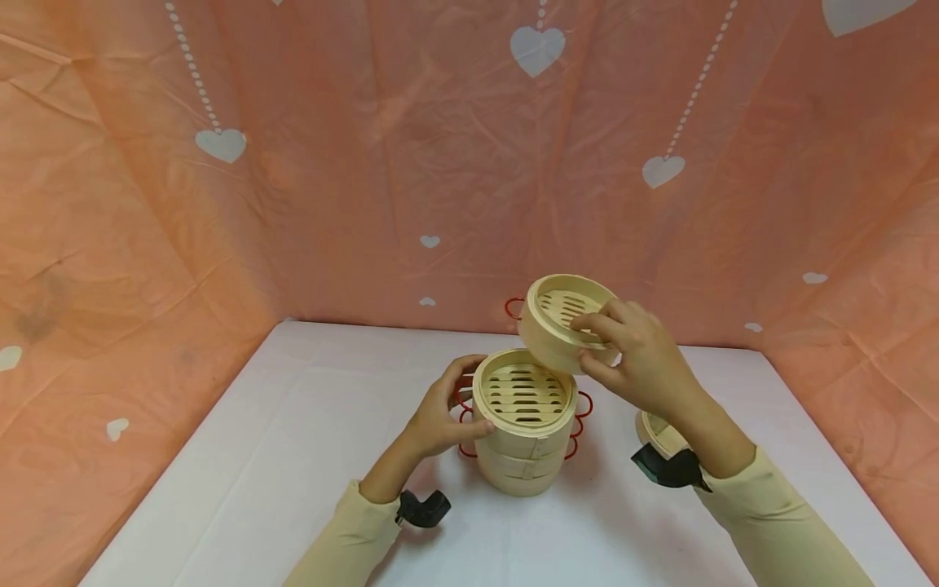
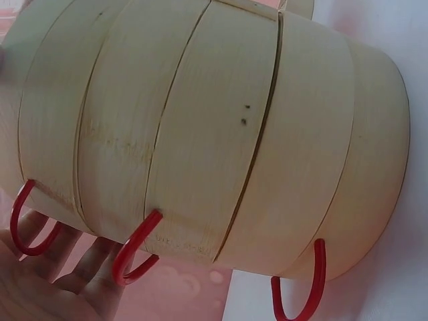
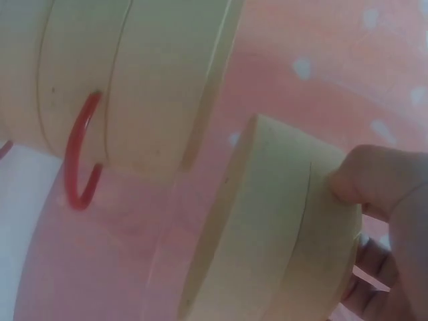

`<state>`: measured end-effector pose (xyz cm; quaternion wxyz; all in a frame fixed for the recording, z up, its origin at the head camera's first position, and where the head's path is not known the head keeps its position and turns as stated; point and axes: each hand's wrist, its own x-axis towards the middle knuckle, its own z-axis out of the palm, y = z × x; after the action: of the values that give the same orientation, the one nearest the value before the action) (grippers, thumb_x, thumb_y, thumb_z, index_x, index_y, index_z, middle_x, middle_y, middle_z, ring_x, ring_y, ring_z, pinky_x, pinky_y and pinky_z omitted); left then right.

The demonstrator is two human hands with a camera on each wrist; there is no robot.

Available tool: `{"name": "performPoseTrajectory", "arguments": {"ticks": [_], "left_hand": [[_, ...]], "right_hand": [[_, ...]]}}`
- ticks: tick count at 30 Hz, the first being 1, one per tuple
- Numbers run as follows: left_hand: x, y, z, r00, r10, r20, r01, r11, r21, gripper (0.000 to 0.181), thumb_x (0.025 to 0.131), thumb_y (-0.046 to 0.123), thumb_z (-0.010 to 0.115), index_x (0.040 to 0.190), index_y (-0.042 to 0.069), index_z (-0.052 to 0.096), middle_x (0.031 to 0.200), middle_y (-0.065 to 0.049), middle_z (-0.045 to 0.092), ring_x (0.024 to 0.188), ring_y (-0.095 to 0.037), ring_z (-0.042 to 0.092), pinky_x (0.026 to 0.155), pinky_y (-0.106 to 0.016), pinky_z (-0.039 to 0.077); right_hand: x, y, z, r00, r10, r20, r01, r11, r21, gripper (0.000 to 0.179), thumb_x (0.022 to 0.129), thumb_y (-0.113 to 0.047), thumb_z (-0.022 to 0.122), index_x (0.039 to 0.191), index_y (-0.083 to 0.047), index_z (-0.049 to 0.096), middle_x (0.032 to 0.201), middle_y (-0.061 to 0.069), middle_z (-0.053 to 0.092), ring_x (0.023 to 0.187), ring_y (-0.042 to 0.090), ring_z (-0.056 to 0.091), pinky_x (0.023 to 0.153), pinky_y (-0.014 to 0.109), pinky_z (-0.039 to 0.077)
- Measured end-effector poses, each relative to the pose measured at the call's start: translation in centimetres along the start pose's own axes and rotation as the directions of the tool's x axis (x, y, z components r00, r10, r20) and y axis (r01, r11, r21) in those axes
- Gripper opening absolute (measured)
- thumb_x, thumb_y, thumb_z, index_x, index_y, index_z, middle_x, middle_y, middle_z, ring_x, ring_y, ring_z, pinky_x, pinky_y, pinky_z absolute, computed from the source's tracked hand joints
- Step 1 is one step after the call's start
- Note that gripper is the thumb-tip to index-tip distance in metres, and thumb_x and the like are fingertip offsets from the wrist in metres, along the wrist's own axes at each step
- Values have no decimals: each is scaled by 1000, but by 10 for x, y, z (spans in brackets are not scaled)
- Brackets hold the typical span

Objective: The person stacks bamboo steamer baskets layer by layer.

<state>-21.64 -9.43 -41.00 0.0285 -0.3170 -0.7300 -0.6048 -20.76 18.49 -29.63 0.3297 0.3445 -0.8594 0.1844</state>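
Observation:
A stack of bamboo steamer baskets (image 1: 522, 461) with red loop handles (image 2: 317, 274) stands upright on the table, its slatted top tier facing up. My left hand (image 1: 440, 420) holds the stack's left side, thumb at the front near the top rim and fingers round behind. Over the stack's back right edge, a separate steamer basket (image 1: 550, 341) is held tilted. My right hand (image 1: 641, 359) pinches its right rim, with fingers inside and thumb on the outer wall. In the right wrist view, that basket's side wall (image 3: 274, 221) appears beside the stack.
A round bamboo piece (image 1: 649, 432) lies on the white table (image 1: 249, 456) at the right, partly hidden by the right forearm. Pink cloth walls (image 1: 411, 163) with white hearts enclose the back and sides.

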Motion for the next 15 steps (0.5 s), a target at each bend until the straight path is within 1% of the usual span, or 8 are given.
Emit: {"name": "performPoseTrajectory", "arguments": {"ticks": [4, 8, 12, 15], "left_hand": [[0, -1, -1, 1000, 3, 4, -3, 1000, 4, 82, 72, 27, 80, 141, 10, 40, 137, -13, 50, 123, -31, 51, 99, -29, 47], [0, -1, -2, 1000, 16, 5, -16, 1000, 19, 82, 72, 29, 81, 141, 10, 40, 136, -13, 51, 123, -32, 52, 99, -32, 48], [0, 1, -2, 999, 33, 4, -33, 999, 32, 82, 71, 21, 82, 141, 8, 41, 136, -14, 52, 122, -33, 53, 99, -36, 49], [1, 1, -2, 999, 42, 3, -42, 998, 45, 82, 69, 14, 82, 140, 7, 41, 136, -15, 51, 121, -32, 54, 97, -36, 50]], "right_hand": [[0, -6, -1, 1000, -3, 17, 3, 1000, 6, 29, 72, -9, 69, 100, -14, 68, 84, -2, 56, 79, 16, 47, 70, 38, 38], [1, -14, -1, 999, -16, 33, 16, 1000, 10, 29, 72, -10, 68, 100, -16, 67, 87, -4, 56, 79, 15, 46, 71, 38, 38], [1, -22, -1, 998, -45, 32, 45, 999, 11, 30, 71, -9, 68, 100, -16, 68, 86, -6, 55, 77, 14, 45, 69, 36, 37], [1, -27, 0, 998, -64, 26, 63, 998, 13, 31, 71, -10, 68, 101, -16, 68, 85, -6, 54, 77, 14, 45, 68, 35, 36]]}}
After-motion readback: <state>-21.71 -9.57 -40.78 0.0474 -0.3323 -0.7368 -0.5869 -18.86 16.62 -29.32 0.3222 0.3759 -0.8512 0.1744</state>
